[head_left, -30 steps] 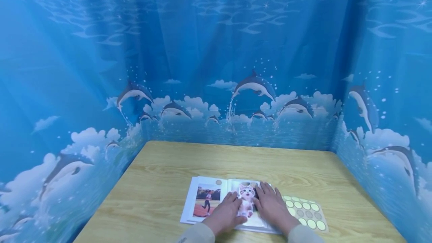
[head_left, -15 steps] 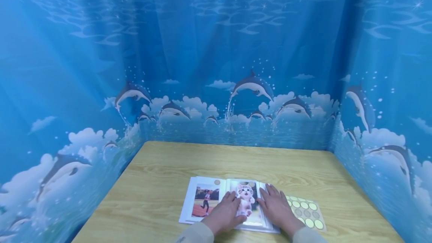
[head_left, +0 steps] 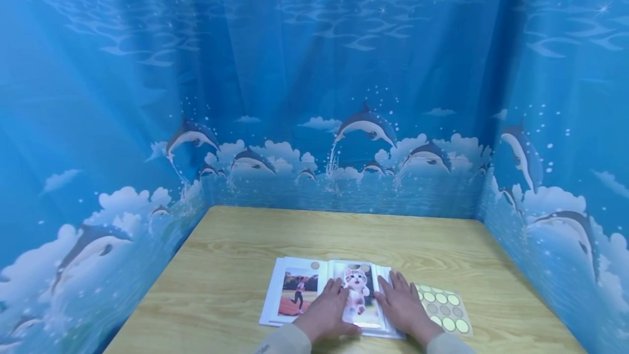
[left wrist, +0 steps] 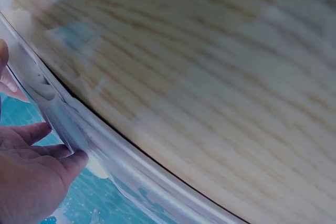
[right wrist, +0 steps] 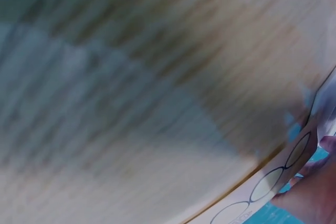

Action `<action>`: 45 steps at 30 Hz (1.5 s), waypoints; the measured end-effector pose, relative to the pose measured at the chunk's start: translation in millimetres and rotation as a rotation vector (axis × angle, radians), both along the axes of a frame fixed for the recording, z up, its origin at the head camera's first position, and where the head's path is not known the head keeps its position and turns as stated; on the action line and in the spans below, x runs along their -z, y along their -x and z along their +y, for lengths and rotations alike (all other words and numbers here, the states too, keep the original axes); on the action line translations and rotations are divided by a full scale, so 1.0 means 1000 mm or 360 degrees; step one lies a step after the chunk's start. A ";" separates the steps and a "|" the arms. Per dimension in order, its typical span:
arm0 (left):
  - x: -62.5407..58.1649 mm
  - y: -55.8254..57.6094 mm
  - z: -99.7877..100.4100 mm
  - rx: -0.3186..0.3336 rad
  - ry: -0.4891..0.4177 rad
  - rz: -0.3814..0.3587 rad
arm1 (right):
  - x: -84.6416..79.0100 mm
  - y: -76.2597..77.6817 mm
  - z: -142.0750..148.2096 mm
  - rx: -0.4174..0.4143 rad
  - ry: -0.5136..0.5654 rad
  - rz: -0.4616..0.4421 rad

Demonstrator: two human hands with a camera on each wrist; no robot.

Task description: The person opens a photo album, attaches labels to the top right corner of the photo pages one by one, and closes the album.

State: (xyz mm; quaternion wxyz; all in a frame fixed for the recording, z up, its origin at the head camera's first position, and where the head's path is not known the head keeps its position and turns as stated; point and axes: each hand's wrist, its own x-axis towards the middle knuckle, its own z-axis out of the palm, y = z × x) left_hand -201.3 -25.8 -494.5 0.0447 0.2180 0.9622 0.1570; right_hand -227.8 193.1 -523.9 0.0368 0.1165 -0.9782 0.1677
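Observation:
A white photo album (head_left: 271, 302) lies spread on the table, a runner photo (head_left: 293, 283) on its left page and a kitten photo (head_left: 356, 283) on its right. My left hand (head_left: 325, 310) rests on the album by the kitten photo's left edge, fingers extended. Across the right page's outer edge lies my right hand (head_left: 407, 307), its fingers extended too. A sheet of round stickers (head_left: 446, 313) sits beside it, partly covered by that hand. In the left wrist view, fingertips of the left hand (left wrist: 37, 174) touch the album's clear sleeve (left wrist: 71, 121).
The wood-grain table (head_left: 226, 266) extends behind and to both sides of the album. Blue curtains (head_left: 295, 70) printed with dolphins enclose it at the back and sides. Small round stickers (head_left: 315, 265) mark the tops of both pages.
My right hand has slid right, off the kitten photo to the page's outer edge, uncovering more of the picture. My left hand stays nearly in place. The view has shifted slightly.

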 end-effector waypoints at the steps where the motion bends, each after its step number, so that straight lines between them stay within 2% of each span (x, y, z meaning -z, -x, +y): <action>1: 0.000 0.000 0.000 0.0003 0.0002 0.0002 | 0.001 0.000 0.000 0.0001 -0.0006 0.0002; 9: 0.002 0.002 -0.002 0.0001 -0.0122 -0.0065 | 0.006 -0.004 0.000 -0.0005 -0.0047 0.0025; 19: 0.006 0.004 -0.006 -0.0006 -0.0146 -0.0076 | 0.006 -0.005 -0.001 -0.0005 -0.0079 0.0027; 24: 0.005 0.004 -0.009 0.0012 -0.0150 -0.0032 | 0.005 -0.005 -0.002 0.0009 -0.0099 0.0015; 30: 0.004 0.004 -0.015 0.0025 -0.0233 0.0000 | 0.004 -0.004 -0.003 0.0024 -0.0088 -0.0013; 38: 0.002 0.006 -0.025 0.0067 -0.0269 0.0181 | 0.003 -0.004 -0.004 0.0007 -0.0106 -0.0012; 40: 0.000 0.006 -0.027 0.0064 -0.0280 0.0189 | 0.003 -0.004 -0.004 -0.0001 -0.0109 -0.0013; 45: -0.005 0.002 -0.033 0.0009 -0.0423 0.0106 | 0.002 -0.005 -0.004 -0.0014 -0.0101 -0.0006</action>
